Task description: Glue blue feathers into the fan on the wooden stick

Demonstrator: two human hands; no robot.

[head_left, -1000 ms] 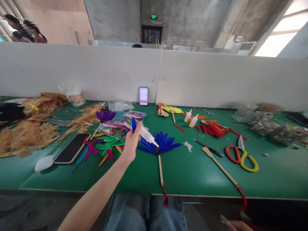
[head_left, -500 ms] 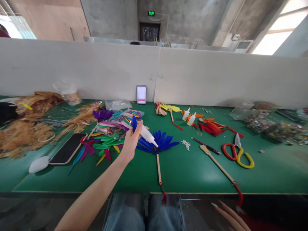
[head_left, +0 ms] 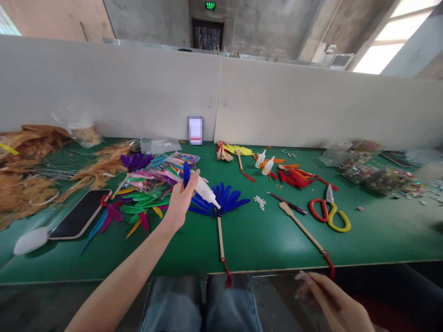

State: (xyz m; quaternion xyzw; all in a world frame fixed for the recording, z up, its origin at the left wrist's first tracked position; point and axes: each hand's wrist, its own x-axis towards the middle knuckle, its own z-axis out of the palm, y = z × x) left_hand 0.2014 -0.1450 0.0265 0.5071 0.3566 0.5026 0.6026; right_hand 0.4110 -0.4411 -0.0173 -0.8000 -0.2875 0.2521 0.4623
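Glue bottle (head_left: 204,190) is held clamped in the left hand (head_left: 178,203), with a single blue feather (head_left: 186,174) pinched alongside it by the same fingers. The nozzle is pointed down at the hub of the blue feather fan (head_left: 224,199), which is laid flat on the green table (head_left: 270,244) with its stick (head_left: 220,237) running toward the near edge. Tip and hub are touching or just apart (cannot be told at this size).

Against the earlier pictures, that grip and aim are unchanged: bottle, feather and fan are kept in the same relation. What is changed is the right hand (head_left: 334,302). Only a sliver was seen at the bottom edge a second ago; now it is raised into view at the lower right, fingers loosely extended and together, nothing gripped. Its fingertips are brought near the red tassel (head_left: 330,271) of the second wooden stick (head_left: 301,228) at the table edge; contact cannot be confirmed, as the hand is blurred.

The work at the hub is judged to be carried by the left hand alone, with the fan itself not pinned by anything. Scissors (head_left: 328,214) and loose feathers (head_left: 145,207) are left untouched.
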